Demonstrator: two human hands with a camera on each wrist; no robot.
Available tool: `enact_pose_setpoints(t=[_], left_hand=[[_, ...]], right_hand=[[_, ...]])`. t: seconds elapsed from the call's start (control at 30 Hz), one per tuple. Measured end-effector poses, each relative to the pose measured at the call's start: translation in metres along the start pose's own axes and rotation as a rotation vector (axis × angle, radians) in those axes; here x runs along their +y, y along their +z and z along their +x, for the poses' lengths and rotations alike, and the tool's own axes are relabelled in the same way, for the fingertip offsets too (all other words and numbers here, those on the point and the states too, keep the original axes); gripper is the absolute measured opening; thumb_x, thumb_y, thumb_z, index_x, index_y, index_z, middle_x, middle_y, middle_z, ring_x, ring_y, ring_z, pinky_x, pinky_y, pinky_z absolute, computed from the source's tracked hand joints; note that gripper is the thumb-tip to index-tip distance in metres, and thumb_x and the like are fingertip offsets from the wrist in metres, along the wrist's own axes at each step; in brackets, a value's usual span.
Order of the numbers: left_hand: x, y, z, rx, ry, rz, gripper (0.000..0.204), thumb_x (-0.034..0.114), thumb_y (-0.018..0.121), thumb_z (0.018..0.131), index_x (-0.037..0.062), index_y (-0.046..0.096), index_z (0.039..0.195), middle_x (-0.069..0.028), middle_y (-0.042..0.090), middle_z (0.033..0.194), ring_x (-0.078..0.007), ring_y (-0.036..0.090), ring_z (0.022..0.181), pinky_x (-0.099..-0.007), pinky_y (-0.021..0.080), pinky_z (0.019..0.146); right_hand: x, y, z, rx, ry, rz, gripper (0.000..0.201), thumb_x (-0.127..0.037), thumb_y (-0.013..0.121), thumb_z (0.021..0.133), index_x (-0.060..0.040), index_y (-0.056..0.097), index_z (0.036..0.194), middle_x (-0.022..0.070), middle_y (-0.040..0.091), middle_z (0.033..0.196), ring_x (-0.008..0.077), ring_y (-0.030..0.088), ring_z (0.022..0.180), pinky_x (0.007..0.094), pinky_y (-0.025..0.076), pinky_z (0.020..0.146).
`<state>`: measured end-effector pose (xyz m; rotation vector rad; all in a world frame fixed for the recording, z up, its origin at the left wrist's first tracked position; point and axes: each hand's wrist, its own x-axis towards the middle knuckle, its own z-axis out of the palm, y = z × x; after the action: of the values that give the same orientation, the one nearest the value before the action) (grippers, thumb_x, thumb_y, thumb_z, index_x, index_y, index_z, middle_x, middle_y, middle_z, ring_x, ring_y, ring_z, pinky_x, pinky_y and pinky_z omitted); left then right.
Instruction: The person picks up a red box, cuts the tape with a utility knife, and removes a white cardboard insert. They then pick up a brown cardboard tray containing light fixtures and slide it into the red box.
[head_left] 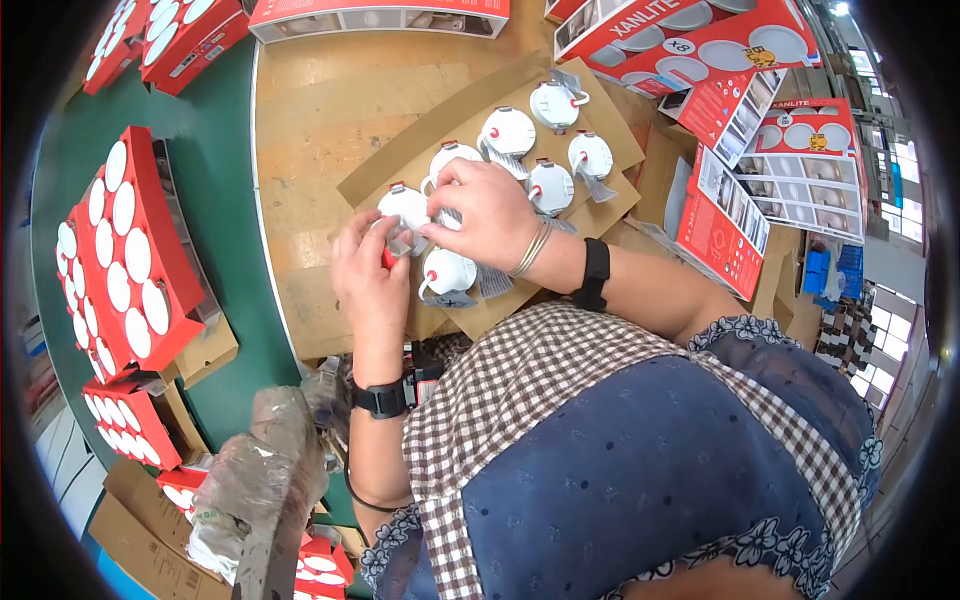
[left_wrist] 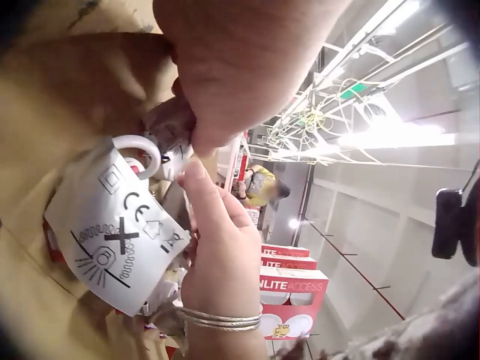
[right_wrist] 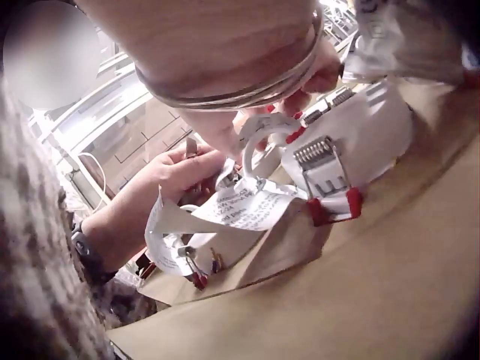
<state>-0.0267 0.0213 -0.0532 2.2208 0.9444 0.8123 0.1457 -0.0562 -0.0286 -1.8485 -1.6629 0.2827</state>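
Both hands work at a white round downlight (head_left: 403, 203) at the near left of a group of several such lights. My left hand (head_left: 372, 275) curls its fingers and thumb round a printed label (left_wrist: 175, 159) hanging from this light, with a red tip beside the thumb. My right hand (head_left: 490, 215) reaches over from the right and pinches the same label, thumb and forefinger close to the left fingertips. Next to them lies another downlight (head_left: 448, 270) with a white cable loop. A spring clip (right_wrist: 324, 169) with red ends shows on a light in the right wrist view.
The lights stand on a cardboard sheet (head_left: 400, 150) on a wooden table (head_left: 310, 130). Red printed boxes (head_left: 700, 45) stand at the back right, others (head_left: 130, 250) on the green surface (head_left: 230, 230) at left. A plastic-wrapped post (head_left: 270, 460) stands near my left elbow.
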Motion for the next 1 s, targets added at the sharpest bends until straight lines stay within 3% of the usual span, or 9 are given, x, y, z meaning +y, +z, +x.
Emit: enact_pose_setpoints(t=[0.23,0.47,0.53,0.63,0.9,1.0], left_hand=[[-0.014,0.002,-0.012,-0.003,-0.064,-0.168,0.017,0.000,0.071,0.081,0.0019,0.070,0.097,-0.0132,0.064,0.111,-0.0293,0.063,0.100,-0.0369,0.051,0.085],[-0.005,0.006,-0.008,-0.016,-0.136,-0.095,0.018,0.004,0.074,0.078,0.0054,0.071,0.096,-0.0132,0.065,0.113,-0.0295,0.064,0.100,-0.0376,0.052,0.081],[-0.009,0.013,-0.012,0.067,-0.049,-0.068,0.017,0.002,0.074,0.079,0.0052,0.072,0.095,-0.0111,0.065,0.113,-0.0242,0.062,0.086,-0.0343,0.052,0.075],[-0.009,0.015,-0.014,0.088,-0.017,-0.016,0.016,0.003,0.074,0.078,0.0056,0.072,0.094,-0.0105,0.066,0.113,-0.0251,0.062,0.083,-0.0346,0.052,0.074],[-0.010,0.017,-0.016,0.108,-0.022,0.002,0.014,0.003,0.075,0.079,0.0048,0.072,0.092,-0.0107,0.067,0.112,-0.0265,0.066,0.093,-0.0350,0.054,0.078],[-0.008,0.016,-0.017,0.103,-0.045,0.002,0.013,0.003,0.074,0.079,0.0043,0.072,0.091,-0.0111,0.067,0.113,-0.0272,0.066,0.098,-0.0350,0.055,0.080]], right_hand=[[0.007,0.001,-0.003,0.014,0.012,-0.029,0.012,-0.019,0.074,0.078,-0.0099,0.067,0.082,0.0052,0.062,0.086,0.0254,0.061,0.083,0.0394,0.047,0.074],[0.009,0.004,-0.001,0.023,-0.027,-0.015,0.006,-0.014,0.073,0.079,-0.0103,0.071,0.083,0.0032,0.063,0.084,0.0229,0.062,0.081,0.0374,0.045,0.071],[0.008,0.005,-0.001,0.019,-0.037,-0.051,0.005,-0.013,0.073,0.078,-0.0102,0.071,0.082,0.0028,0.064,0.084,0.0227,0.062,0.081,0.0370,0.045,0.070],[0.008,0.008,-0.001,0.035,-0.064,-0.074,0.004,-0.014,0.071,0.079,-0.0108,0.069,0.078,0.0020,0.062,0.083,0.0227,0.062,0.079,0.0376,0.043,0.070],[0.008,0.013,-0.001,0.070,-0.081,-0.066,0.006,-0.016,0.068,0.079,-0.0111,0.067,0.076,0.0013,0.060,0.081,0.0223,0.061,0.079,0.0378,0.042,0.071],[0.007,0.013,-0.001,0.040,-0.056,-0.092,0.006,-0.009,0.072,0.074,-0.0105,0.069,0.079,0.0007,0.063,0.084,0.0208,0.063,0.081,0.0354,0.043,0.071]])
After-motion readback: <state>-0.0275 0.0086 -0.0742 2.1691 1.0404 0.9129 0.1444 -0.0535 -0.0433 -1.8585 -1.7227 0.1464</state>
